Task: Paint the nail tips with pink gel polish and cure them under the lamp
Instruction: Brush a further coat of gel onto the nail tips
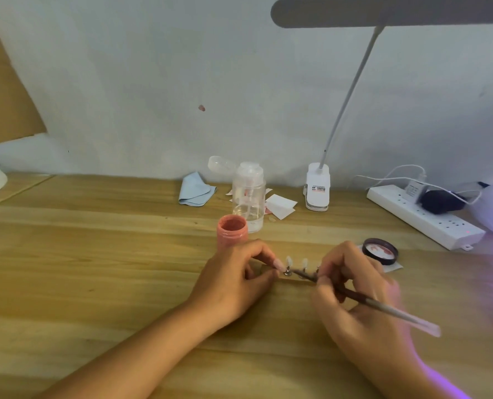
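Painting judged barely begun: left hand (233, 280) pinches the tip holder (287, 273), right hand (354, 289) grips the brush (383, 305) at clear-looking nail tips (289, 260); curing outstanding.

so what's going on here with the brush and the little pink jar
A person is painting nail tips at a wooden table. The left hand pinches the end of the nail tip stand, steadying it, while the right hand holds a thin brush, bristles down by the leftmost tip. The open pink gel jar stands just behind the left hand, its lid off to the right. The tips in view look unpainted.
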Available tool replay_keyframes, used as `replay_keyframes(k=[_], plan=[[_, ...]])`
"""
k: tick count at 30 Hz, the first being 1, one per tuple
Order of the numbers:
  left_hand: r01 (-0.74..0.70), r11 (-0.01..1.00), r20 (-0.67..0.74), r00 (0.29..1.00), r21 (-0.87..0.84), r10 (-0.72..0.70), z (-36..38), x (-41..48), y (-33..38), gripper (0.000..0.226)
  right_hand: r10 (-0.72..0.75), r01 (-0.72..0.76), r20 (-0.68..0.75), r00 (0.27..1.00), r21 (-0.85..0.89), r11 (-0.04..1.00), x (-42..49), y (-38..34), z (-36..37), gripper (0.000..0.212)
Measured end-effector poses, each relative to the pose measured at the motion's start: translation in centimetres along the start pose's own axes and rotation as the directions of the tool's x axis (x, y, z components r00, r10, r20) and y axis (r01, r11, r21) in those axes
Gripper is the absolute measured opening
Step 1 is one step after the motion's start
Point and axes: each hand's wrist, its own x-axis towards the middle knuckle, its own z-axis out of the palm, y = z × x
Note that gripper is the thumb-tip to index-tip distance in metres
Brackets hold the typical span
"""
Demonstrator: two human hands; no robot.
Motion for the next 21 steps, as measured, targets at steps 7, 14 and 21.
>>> replay_keyframes(k=[7, 14, 21], plan=[[0.024, 1.000, 0.009, 1.000, -0.015, -0.024, -0.15, 0.11, 0.12, 0.020, 0.034, -0.034, 0.002, 0.999, 0.073, 0.997, 0.00, -0.04, 0.03, 0.009], [0.032, 0.998, 0.013, 0.999, -0.060, -0.031, -0.22, 0.17, 0.04, 0.019, 0.032, -0.028, -0.023, 0.999, 0.170, 0.985, -0.12, -0.19, 0.08, 0.006], [-0.013, 0.995, 0.024, 1.000, -0.096, 0.015, -0.41, 0.05, -0.01, 0.021, 0.108, -0.104, -0.009, 0.994, 0.187, 0.977, -0.05, 0.16, 0.17, 0.014]])
